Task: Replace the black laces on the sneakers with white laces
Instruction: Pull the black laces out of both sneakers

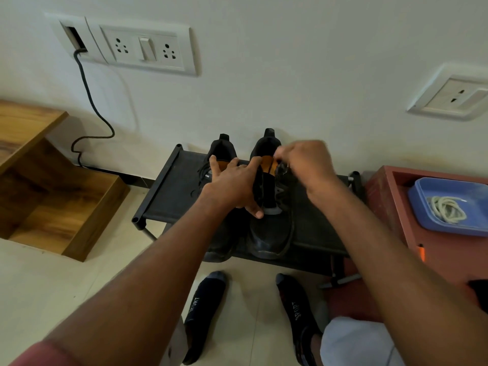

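While left hand [232,184] steadies sneaker [269,233], right hand [303,162] pinching lace [282,169]

The right hand [303,165] is motion-blurred, so its grip cannot be read. The left hand [235,186] covers the left sneaker [221,151] (mid-part only). The blue tray [422,207] runs off the right edge.
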Action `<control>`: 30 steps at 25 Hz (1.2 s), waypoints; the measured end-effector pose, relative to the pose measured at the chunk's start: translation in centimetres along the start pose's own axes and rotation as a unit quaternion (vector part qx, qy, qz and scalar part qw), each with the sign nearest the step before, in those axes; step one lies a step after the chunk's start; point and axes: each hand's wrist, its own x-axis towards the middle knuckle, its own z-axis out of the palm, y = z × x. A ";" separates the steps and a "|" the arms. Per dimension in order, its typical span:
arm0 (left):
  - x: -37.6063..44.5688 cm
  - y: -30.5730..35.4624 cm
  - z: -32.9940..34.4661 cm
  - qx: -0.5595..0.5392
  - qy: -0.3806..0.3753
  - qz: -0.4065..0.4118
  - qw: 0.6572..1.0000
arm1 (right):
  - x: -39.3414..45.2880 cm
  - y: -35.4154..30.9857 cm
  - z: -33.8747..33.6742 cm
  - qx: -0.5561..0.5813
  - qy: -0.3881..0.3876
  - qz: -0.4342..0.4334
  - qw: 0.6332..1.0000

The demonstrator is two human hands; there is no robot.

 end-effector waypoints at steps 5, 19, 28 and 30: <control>0.0 -0.2 0.2 0.000 -0.001 0.006 1.000 | -0.1 -0.1 -0.7 0.061 -0.142 0.011 0.988; -0.1 -0.2 0.3 -0.007 0.006 0.001 1.000 | 0.8 -0.4 -1.6 0.333 0.007 0.178 0.926; 0.0 -0.3 0.3 0.003 -0.004 -0.002 1.000 | -0.4 2.4 1.5 -0.389 -0.147 -0.126 0.901; -0.1 -0.2 0.3 0.000 -0.004 -0.004 1.000 | -0.4 2.3 1.4 -0.386 -0.153 -0.110 0.903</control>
